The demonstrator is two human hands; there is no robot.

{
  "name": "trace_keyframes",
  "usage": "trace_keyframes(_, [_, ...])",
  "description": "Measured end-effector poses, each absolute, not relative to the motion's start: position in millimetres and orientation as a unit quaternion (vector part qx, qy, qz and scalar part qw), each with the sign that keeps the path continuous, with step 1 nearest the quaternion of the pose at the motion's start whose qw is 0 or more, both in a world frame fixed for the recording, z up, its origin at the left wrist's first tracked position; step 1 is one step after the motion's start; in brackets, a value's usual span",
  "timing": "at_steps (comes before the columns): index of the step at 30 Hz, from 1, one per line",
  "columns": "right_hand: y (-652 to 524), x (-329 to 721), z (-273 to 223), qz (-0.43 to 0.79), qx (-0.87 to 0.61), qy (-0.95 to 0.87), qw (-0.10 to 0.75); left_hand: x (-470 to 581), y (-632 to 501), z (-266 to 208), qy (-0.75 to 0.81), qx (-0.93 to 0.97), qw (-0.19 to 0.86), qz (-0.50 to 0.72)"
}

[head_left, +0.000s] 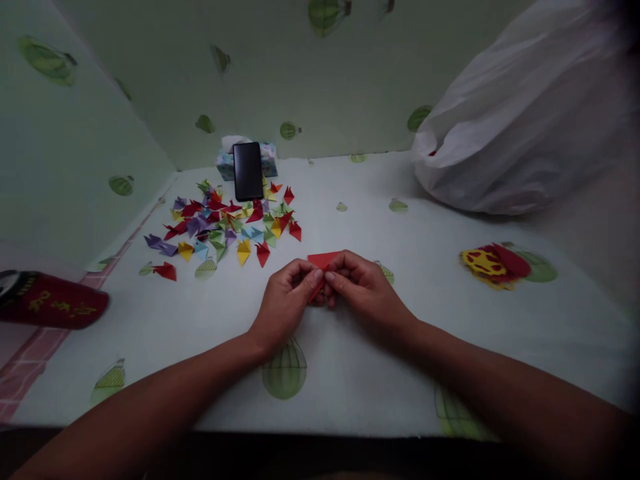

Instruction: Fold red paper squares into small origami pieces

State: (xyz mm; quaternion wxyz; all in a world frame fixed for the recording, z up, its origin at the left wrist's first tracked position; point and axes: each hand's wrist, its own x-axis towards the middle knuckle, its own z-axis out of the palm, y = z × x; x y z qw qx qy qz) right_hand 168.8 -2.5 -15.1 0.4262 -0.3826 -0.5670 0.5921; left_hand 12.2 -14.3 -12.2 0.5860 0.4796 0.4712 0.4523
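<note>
A small piece of red origami paper (323, 259) is pinched between my two hands, above the middle of the table. My left hand (290, 293) grips it from the left with thumb and forefinger. From the right, my right hand (363, 287) closes on it in the same way, and the thumbs nearly meet. Most of the paper's lower part is hidden by my fingers, so its folds are hard to make out. Beyond my left hand lies a spread of small folded paper cranes (220, 223) in several colours.
A phone (248, 171) leans upright against a tissue box (270, 160) behind the cranes. On the left stands a red can (60, 300). A big white plastic bag (500, 133) fills the back right, with a red and yellow item (493, 263) before it on the table (350, 380).
</note>
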Motion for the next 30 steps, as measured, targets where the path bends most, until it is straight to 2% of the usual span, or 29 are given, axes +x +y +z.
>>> trace_keyframes(20, [-1.1, 170.4, -14.7, 0.551, -0.418, -0.577, 0.434, 10.0, -14.6, -15.1, 0.472, 0.51, 0.576, 0.431])
trace_keyframes(30, [-3.2, 169.8, -9.2, 0.582, -0.389, -0.569, 0.431, 10.9, -15.0, -14.6, 0.46, 0.502, 0.586, 0.439])
